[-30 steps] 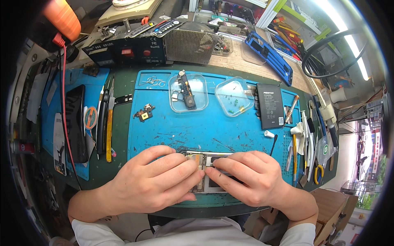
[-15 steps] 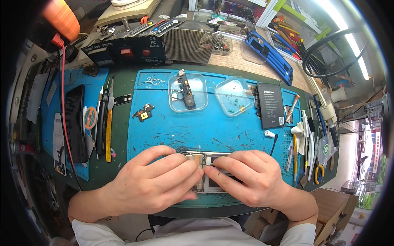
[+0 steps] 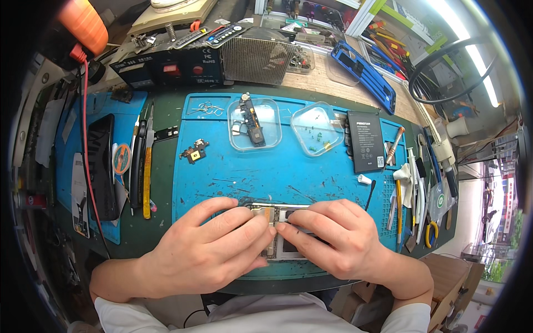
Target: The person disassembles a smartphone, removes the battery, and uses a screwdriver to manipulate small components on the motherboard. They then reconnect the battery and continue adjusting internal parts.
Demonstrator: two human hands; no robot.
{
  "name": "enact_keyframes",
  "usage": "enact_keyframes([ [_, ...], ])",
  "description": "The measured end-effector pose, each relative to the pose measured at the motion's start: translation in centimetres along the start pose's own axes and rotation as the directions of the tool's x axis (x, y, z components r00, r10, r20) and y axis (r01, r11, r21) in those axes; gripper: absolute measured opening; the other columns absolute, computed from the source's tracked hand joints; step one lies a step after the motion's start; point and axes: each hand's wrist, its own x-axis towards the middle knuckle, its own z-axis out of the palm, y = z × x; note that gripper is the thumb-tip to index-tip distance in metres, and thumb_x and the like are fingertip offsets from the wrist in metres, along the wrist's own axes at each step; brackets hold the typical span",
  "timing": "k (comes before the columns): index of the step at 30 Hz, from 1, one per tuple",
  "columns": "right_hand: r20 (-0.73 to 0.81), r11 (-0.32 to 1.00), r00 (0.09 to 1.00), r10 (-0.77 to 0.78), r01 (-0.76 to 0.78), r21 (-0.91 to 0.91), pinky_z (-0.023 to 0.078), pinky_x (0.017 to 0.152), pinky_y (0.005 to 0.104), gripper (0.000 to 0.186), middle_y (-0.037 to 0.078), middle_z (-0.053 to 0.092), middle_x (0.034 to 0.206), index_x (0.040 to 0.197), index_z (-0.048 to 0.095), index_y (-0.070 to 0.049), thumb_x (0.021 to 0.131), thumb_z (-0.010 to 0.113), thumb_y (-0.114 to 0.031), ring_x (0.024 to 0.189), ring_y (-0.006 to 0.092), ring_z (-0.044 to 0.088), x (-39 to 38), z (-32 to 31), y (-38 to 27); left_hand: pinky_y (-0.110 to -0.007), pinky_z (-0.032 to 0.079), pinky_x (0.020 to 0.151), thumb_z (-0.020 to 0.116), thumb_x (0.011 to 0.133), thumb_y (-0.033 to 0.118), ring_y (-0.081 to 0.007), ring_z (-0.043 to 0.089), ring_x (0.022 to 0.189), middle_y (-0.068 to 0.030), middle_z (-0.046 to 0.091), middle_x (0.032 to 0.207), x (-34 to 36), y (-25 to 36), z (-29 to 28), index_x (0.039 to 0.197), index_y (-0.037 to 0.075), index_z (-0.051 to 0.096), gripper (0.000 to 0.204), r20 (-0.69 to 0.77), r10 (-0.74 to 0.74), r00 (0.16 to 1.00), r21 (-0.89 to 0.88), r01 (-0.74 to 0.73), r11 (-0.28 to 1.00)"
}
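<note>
Moved: right hand (image 3: 333, 244) has crept slightly left; phone unmoved.
Grip: left hand (image 3: 208, 250) and right hand, fingertips pressing one opened phone (image 3: 283, 233).
Phone: on one blue mat (image 3: 222, 172), near bench edge.
Dishes: two clear dishes (image 3: 254, 126), beyond.
Battery: one (image 3: 365, 142).

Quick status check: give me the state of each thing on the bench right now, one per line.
Opened phone: flat on the blue mat, insides exposed, pressed under both hands.
Left hand: fingertips down on the phone.
Right hand: fingertips down on the phone.
Left clear tray: open, holds a dark part.
Right clear tray: open, holds small bits.
Battery: out, lying loose on the mat.
Black phone: lying flat, screen dark.
</note>
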Motion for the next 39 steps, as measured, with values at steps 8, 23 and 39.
enact_keyframes([
  [8, -0.036, 1.0, 0.999, -0.001, 0.001, 0.007, 0.052, 0.069, 0.0307, 0.036, 0.003, 0.073, 0.107, 0.107, 0.082, -0.007, 0.072, 0.078, -0.013, 0.09, 0.0176, 0.07, -0.17, 0.38, 0.08, -0.045, 0.053, 0.104, 0.081, 0.082, 0.024, -0.0231, 0.066, 0.115, -0.0068, 0.068, 0.132, -0.2, 0.13, 0.39, 0.128, 0.005, 0.077, 0.05, -0.021, -0.018, 1.0, -0.004, 0.018, 1.0],
  [23, -0.023, 1.0, 1.0, -0.009, 0.009, -0.007, 0.051, 0.07, 0.0296, 0.035, 0.003, 0.073, 0.109, 0.108, 0.081, -0.006, 0.074, 0.076, -0.013, 0.092, 0.0173, 0.071, -0.19, 0.26, 0.12, -0.045, 0.052, 0.106, 0.082, 0.081, 0.023, -0.0206, 0.066, 0.116, -0.0046, 0.068, 0.133, 0.0, 0.24, 0.02, 0.129, 0.008, 0.078, 0.051, 0.005, -0.029, 1.0, 0.026, 0.029, 0.999],
  [39, -0.014, 1.0, 1.0, -0.018, 0.018, 0.006, 0.053, 0.075, 0.0302, 0.028, 0.004, 0.07, 0.107, 0.106, 0.079, -0.006, 0.08, 0.075, -0.014, 0.093, 0.0182, 0.071, -0.19, -0.06, 0.2, -0.043, 0.052, 0.109, 0.08, 0.085, 0.026, -0.0183, 0.069, 0.116, -0.0037, 0.071, 0.131, -0.15, 0.29, 0.13, 0.127, 0.01, 0.078, 0.045, -0.004, -0.002, 1.0, 0.098, 0.002, 0.995],
])
